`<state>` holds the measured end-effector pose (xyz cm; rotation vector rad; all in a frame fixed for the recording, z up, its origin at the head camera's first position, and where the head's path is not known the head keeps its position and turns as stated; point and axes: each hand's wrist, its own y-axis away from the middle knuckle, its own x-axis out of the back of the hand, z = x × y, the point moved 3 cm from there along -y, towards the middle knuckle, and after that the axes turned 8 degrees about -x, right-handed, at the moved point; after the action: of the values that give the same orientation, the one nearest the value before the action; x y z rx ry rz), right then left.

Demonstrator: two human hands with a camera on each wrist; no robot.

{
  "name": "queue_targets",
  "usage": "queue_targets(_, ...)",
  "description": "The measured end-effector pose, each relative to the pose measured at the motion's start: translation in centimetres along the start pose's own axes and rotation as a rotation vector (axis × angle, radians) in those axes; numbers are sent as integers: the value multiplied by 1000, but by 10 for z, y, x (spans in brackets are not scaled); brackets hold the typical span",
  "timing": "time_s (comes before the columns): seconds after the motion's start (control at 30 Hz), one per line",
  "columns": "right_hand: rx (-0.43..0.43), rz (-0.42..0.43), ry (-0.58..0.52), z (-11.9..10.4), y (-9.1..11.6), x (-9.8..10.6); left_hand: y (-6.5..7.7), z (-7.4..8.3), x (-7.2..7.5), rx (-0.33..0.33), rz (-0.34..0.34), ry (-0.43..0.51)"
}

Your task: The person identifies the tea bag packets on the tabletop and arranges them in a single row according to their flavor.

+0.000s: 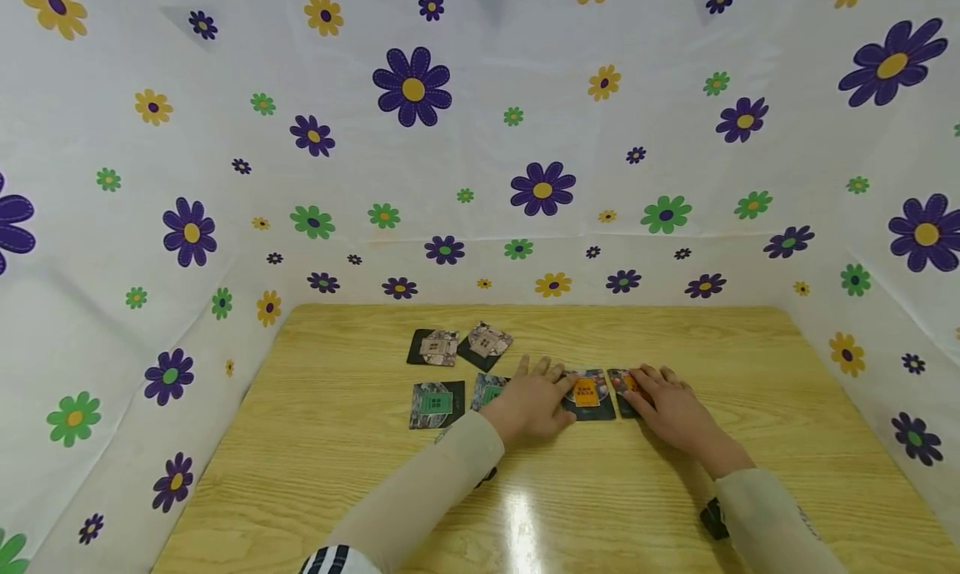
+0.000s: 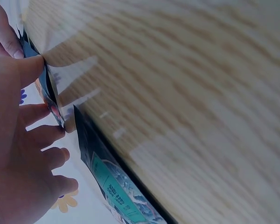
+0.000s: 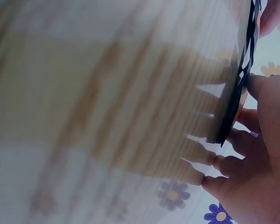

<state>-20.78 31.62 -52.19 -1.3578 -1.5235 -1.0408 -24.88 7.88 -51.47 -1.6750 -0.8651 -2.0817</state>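
Two flat, dark sachets with orange labels lie side by side on the wooden table. My left hand [image 1: 531,403] touches the left edge of one orange-labelled sachet [image 1: 591,396], thumb at its near side and the other fingers spread. In the left wrist view that sachet [image 2: 49,86] appears edge-on beside the thumb. Over the other orange-labelled sachet [image 1: 622,384] rests my right hand [image 1: 675,407], covering much of it, with thumb and fingers extended. The right wrist view has this sachet's dark edge [image 3: 233,102] against the thumb and fingertips.
Left of my hands lie two green-labelled sachets, one fully visible [image 1: 437,404] and one partly hidden [image 1: 491,388] by the left hand. Behind them are two tan-labelled sachets, one straight [image 1: 432,347] and one turned [image 1: 485,345]. Flower-printed white cloth [image 1: 480,141] encloses the table [image 1: 337,474].
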Motion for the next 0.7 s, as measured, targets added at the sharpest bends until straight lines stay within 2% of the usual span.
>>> queue_targets(0.5,-2,-4,2,-1,0,0,-2,0,-2,3,-5,4)
queue_targets(0.7,-8,-11,-3,-2,1,1,1,-1,-2,-5,24,60)
